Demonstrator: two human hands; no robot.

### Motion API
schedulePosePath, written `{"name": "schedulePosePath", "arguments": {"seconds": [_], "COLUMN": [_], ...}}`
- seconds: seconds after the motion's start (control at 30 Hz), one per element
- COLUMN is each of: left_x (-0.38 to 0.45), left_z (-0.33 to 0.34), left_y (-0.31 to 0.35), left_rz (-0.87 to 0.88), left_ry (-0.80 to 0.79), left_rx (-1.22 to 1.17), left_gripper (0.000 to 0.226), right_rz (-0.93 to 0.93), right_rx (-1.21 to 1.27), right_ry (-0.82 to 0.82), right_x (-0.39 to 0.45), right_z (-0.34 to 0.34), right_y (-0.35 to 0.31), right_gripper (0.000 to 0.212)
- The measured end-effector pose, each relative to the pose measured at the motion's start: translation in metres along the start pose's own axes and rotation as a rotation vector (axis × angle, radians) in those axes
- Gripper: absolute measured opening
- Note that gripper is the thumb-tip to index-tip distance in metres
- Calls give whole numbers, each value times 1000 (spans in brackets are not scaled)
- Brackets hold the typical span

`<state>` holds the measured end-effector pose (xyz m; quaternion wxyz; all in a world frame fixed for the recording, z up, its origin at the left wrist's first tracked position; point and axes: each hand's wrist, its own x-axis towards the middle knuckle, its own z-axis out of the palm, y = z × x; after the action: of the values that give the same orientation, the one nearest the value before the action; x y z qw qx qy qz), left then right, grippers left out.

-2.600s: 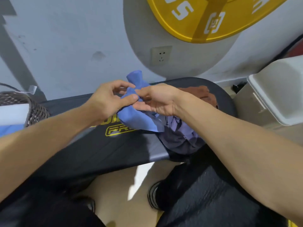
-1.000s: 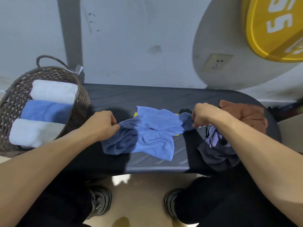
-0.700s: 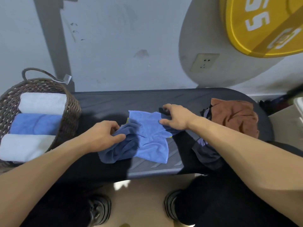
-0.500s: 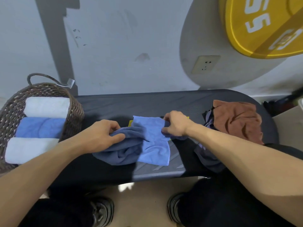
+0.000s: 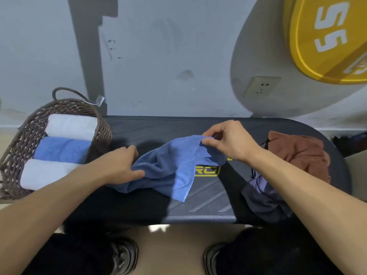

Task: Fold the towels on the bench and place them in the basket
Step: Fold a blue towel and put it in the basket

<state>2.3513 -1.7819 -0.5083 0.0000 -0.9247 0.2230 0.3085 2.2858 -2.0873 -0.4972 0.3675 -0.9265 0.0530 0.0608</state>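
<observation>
A crumpled blue towel (image 5: 174, 167) lies across the middle of the black bench (image 5: 208, 203). My right hand (image 5: 230, 141) pinches its upper right corner and lifts it off the bench. My left hand (image 5: 121, 165) grips the bunched left end of the same towel down on the bench. A brown towel (image 5: 299, 151) and a purple-grey towel (image 5: 264, 197) lie heaped at the bench's right end. The wicker basket (image 5: 23, 139) stands at the left end and holds three rolled towels, white, blue and white.
The bench backs onto a grey wall with a socket (image 5: 262, 86). A yellow weight plate (image 5: 325, 38) hangs at the upper right. My shoes and dark trousers are below the bench's front edge, on a tan floor.
My right hand has raised the towel's right corner off the bench and moved it right. My left hand has stayed on the bunched left end.
</observation>
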Motion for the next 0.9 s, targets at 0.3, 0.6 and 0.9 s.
{"name": "schedulePosePath", "arguments": {"seconds": [0.3, 0.6, 0.9], "left_x": [-5, -1, -3], "left_z": [-19, -36, -48], "left_y": [64, 65, 57], "left_rz": [527, 502, 517], "left_ry": [309, 152, 188], "left_rx": [-468, -388, -615], "left_gripper": [79, 38, 24], "right_rz": [-244, -131, -50], "right_rx": [133, 354, 384], "right_ry": [-129, -290, -531], "right_x": [-20, -18, -5], "right_z": [18, 17, -9], "right_y": [-28, -35, -26], "right_gripper": [9, 26, 24]}}
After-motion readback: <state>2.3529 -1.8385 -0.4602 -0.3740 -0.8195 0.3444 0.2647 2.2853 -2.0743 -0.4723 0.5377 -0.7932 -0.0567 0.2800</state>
